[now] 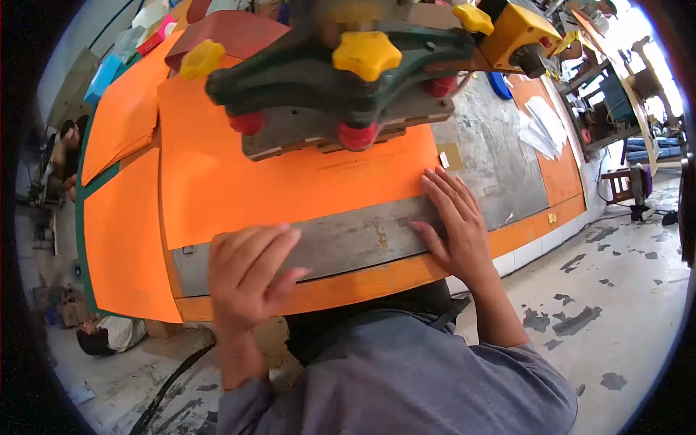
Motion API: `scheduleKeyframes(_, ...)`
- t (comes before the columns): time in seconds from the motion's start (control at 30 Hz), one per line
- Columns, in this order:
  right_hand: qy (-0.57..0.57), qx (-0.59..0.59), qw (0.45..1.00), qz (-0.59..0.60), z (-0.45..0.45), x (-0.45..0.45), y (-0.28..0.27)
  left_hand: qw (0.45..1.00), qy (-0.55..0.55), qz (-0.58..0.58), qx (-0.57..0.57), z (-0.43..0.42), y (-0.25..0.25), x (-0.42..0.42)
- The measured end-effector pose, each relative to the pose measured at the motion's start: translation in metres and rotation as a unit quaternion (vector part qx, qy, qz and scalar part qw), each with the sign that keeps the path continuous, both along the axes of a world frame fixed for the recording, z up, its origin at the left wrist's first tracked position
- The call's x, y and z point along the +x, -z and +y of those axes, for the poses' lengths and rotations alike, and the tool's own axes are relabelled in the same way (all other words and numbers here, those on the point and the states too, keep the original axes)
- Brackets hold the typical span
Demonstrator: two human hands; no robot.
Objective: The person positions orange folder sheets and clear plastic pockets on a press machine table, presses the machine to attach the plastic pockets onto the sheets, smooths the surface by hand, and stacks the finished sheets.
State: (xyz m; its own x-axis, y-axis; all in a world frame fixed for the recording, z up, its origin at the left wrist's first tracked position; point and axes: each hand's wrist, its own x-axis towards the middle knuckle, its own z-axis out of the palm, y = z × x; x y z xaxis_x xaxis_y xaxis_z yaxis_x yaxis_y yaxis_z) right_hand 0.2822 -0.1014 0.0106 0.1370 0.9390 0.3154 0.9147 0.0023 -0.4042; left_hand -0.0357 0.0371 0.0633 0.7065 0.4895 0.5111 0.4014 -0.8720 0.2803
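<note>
A large orange sheet (290,192) lies on the grey metal bed (341,243) of a press, with faint print near its right side. Over the sheet hangs the dark green press head (304,80), with yellow star knobs (366,56) and red feet (357,135). My right hand (458,235) rests with fingers apart at the sheet's lower right corner, fingertips on or beside its edge, holding nothing. By the lower left part of the bed, my left hand (250,272) has its fingers stretched out and grips nothing; whether it touches the metal I cannot tell.
Stacked orange sheets (127,232) lie at the left on a green surface. A yellow control box (518,40) juts out at upper right. White papers (542,129) lie on the right of the table. A wooden edge (348,290) runs along the front. Other people are at far left.
</note>
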Motion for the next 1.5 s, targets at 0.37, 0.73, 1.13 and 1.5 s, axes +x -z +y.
scheduleKeyframes(0.37, 0.016, -0.024, 1.000, -0.003, 0.000, 0.003, 0.001, 0.991, -0.055, 0.075, -0.100, 0.000, 0.050, 0.023)
scheduleKeyframes(0.73, -0.011, -0.034, 0.999, -0.015, -0.001, 0.002, 0.001, 0.994, -0.027, 0.073, -0.079, -0.001, 0.051, 0.029)
scheduleKeyframes(1.13, -0.031, -0.099, 0.992, -0.078, 0.018, -0.009, 0.004, 0.986, -0.006, 0.135, -0.099, -0.002, 0.053, 0.029)
scheduleKeyframes(1.5, 0.079, -0.023, 0.997, 0.010, -0.015, 0.023, 0.002, 0.986, 0.010, 0.127, -0.112, 0.000, 0.050, 0.029)
